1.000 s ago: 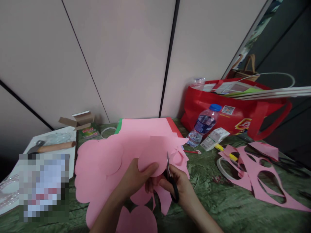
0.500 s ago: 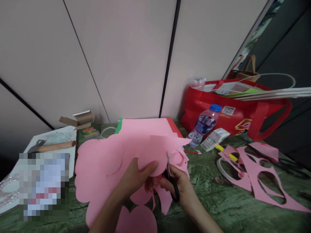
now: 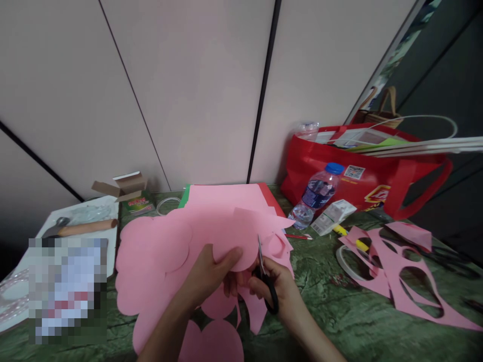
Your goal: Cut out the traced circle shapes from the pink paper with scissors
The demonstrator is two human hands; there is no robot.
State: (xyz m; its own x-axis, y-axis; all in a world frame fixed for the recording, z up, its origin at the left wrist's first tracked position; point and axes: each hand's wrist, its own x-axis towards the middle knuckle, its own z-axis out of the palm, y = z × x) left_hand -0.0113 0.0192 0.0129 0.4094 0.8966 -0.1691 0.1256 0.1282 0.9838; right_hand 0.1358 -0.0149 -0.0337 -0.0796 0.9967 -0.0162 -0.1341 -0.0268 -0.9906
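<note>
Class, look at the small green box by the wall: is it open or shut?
Open: the green box has its brown flaps spread outward.

Widest open lane: tabletop (image 3: pixel 320 301) right of right hand (image 3: pixel 278 281), toward near edge. Bounded right by pink scraps (image 3: pixel 394 274) and white ring (image 3: pixel 339 261), pinched at far end by red pencil (image 3: pixel 298 236), bottle (image 3: pixel 319 193), carton (image 3: pixel 334 217). Red bag (image 3: pixel 305 156) blocks right part of far edge; wall (image 3: pixel 188 100) closes behind. Pink cutouts (image 3: pixel 151 251) cover middle; left strip to white board (image 3: pixel 110 256) thin, widens toward near edge. Gap to left hand (image 3: pixel 215 266) filled by scissors (image 3: pixel 269 290), pink disc (image 3: pixel 245 244).
</note>
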